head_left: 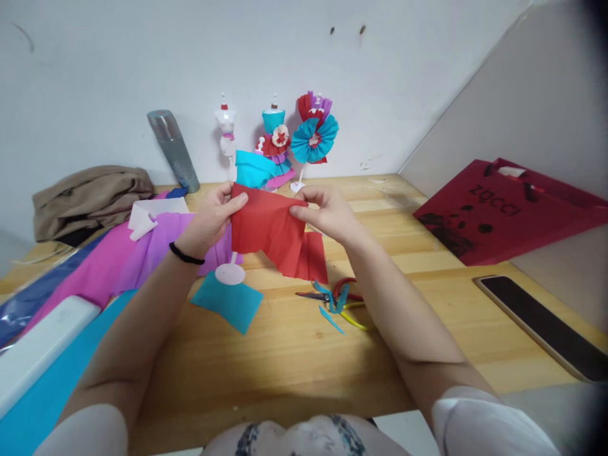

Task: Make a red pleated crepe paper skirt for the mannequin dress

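Between my two hands a piece of red crepe paper point(266, 221) is stretched out by its upper edge. My left hand point(219, 209) pinches its left corner, thumb in front. My right hand point(325, 212) pinches the right side between thumb and fingers. Behind the sheet stands a small mannequin with a turquoise paper top point(254, 170); its round white base point(230, 273) shows below, and its middle is hidden. More red paper point(314, 253) hangs or lies at the lower right. A turquoise paper piece point(228, 301) lies on the table just in front of the base.
Scissors point(332, 296) with turquoise scraps lie near my right forearm. Three mannequins, one with a turquoise paper fan point(315, 139), stand by the wall. A spray can point(173, 151), brown cloth point(90, 202) and purple paper point(161, 253) are left; a red bag point(503, 212) and phone point(541, 326) right.
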A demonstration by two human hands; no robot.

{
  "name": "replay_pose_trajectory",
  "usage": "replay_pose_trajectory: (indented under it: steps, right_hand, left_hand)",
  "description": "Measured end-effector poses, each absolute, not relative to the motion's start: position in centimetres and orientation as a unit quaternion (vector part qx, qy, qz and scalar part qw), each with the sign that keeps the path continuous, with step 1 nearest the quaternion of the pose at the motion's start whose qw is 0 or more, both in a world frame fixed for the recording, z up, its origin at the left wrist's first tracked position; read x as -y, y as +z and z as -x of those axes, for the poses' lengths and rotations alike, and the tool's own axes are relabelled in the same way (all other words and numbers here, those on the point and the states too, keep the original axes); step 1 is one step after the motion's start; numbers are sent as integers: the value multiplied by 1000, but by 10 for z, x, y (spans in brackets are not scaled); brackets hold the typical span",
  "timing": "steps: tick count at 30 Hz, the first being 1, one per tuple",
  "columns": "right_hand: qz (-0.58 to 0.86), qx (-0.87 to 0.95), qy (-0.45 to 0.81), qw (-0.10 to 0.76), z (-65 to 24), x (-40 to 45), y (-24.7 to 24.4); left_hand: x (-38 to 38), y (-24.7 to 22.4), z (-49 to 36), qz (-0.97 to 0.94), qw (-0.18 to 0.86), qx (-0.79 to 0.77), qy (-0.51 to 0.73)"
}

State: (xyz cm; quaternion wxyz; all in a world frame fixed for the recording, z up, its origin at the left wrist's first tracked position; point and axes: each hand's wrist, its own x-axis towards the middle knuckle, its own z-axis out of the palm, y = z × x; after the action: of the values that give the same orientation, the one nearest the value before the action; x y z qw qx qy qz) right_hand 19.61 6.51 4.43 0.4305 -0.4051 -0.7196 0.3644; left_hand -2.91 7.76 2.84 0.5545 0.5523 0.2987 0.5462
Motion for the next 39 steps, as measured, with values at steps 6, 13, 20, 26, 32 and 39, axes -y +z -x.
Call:
replay_pose_trajectory:
  steps: [6, 13, 20, 26, 32, 39]
  right_hand:
    - [450, 757, 209, 425, -196, -54, 53]
    - [442, 767, 226, 407, -197, -54, 55]
    - [433, 777, 215, 403, -196, -48, 58]
    - [444, 782, 159, 408, -194, -44, 59]
    - [449, 796, 136, 383, -195, -48, 56]
    - [449, 807, 178, 340, -195, -43, 59]
  left_hand:
    - [-81, 14, 19, -557, 484, -289, 610]
    - [-81, 18, 26, -588, 474, -295, 585]
    - [-80, 30, 33, -612, 454, -282, 583]
    - [-80, 22, 24, -608, 410, -298, 611]
    - [-85, 21, 29, -622, 413, -291, 599]
    - [-85, 31, 43, -676, 439, -272, 526]
